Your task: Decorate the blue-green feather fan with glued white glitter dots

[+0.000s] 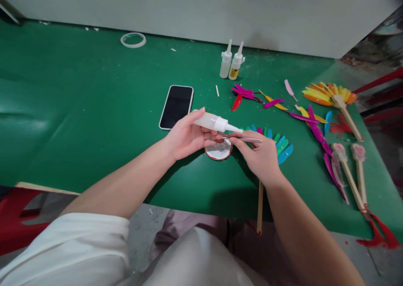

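My left hand [185,136] is closed round a small white glue bottle [211,121], whose nozzle points right toward my right hand. My right hand [261,154] pinches a thin pale pink feather [252,139] just under the nozzle tip. Below both hands lies a round red-rimmed lid [218,149] with white glue in it. Under my right hand lies a half-built fan of blue, green and pink feathers [283,147], and its wooden stick [260,208] reaches past the table's front edge.
A black phone [176,107] lies left of my hands on the green table [78,122]. Two glue bottles [231,61] stand at the back. Loose coloured feathers [273,103], a finished orange-yellow fan [333,95], padded sticks [349,172] and a tape ring [133,40] lie around.
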Demonstrator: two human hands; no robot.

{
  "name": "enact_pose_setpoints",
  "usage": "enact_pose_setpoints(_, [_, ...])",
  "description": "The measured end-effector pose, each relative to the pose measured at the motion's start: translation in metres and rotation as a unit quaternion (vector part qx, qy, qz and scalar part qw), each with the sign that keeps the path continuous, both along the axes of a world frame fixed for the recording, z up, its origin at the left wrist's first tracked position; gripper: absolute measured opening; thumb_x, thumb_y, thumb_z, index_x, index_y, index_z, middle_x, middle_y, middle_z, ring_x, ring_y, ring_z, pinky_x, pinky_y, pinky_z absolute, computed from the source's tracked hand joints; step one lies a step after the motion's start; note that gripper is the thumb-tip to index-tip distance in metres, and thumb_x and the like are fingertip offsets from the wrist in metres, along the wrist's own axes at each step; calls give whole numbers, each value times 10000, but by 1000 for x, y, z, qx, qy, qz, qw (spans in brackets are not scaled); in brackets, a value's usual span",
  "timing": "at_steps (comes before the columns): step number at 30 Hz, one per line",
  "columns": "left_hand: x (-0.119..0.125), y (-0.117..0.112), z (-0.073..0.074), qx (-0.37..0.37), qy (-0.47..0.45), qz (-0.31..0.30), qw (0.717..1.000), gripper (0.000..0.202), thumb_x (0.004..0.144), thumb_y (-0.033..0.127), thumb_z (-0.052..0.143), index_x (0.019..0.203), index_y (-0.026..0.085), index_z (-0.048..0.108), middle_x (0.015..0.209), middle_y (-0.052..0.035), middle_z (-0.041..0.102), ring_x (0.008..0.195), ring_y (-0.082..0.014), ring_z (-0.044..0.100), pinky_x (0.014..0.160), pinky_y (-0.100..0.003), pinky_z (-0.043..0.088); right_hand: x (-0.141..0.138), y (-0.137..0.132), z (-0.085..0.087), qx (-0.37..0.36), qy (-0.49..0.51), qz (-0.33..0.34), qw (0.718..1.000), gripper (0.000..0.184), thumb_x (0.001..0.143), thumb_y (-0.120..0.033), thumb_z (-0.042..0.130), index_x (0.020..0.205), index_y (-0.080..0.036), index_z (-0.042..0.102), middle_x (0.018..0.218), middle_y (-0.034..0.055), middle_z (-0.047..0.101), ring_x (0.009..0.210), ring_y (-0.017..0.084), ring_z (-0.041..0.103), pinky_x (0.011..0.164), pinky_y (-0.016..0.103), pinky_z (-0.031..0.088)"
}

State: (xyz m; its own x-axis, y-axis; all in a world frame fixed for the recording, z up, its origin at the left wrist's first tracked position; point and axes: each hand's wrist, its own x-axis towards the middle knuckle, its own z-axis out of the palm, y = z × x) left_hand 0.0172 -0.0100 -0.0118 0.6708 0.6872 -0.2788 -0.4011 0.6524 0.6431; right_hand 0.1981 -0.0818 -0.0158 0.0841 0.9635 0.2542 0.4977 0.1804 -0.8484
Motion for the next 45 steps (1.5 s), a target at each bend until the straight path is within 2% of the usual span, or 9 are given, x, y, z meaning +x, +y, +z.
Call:
enact_pose_setpoints(8, [-6,4,4,-15,7,15,1000,445,830,510,525,926,92,643,696,-88,659,675,-205,651,794,-401,531,4,0,-2,16,30,-6,999,94,815,-276,644,823,-250,733,872,0,741,838,174,678,770,300,535])
enact_pose_setpoints(15, [-9,5,10,-11,25,33,999,446,829,522,526,911,102,654,688,-80,665,663,-192,652,810,-395,526,5,-1,-1,-1,35,-9,999,104,813,-296,642,806,-241,729,860,12,739,829,186,681,760,319,545])
enact_pose_setpoints(26, [-4,3,0,6,15,-5,1000,442,825,523,530,918,106,641,669,-73,655,694,-213,666,758,-378,536,4,-1,-3,-10,29,9,999,109,796,-289,643,765,-233,731,845,28,744,837,205,684,772,351,547])
enact_pose_setpoints(31, [-2,4,-3,9,27,6,1000,394,803,488,572,880,107,638,695,-82,667,681,-198,663,726,-330,532,3,-1,-2,-15,49,8,999,99,787,-286,655,764,-224,729,847,31,746,841,199,685,782,342,544])
enact_pose_setpoints(38, [-3,4,-2,7,27,7,1000,373,801,471,575,869,109,628,685,-84,664,665,-198,658,708,-326,530,5,-1,-2,-23,54,-6,998,81,778,-278,661,760,-226,721,851,30,744,835,203,684,775,343,544])
enact_pose_setpoints(45, [-6,5,2,9,24,22,999,380,814,479,562,897,116,641,710,-76,665,685,-189,653,829,-372,514,6,1,-3,-40,27,53,997,106,808,-266,637,859,-232,724,896,24,733,874,189,666,789,332,527])
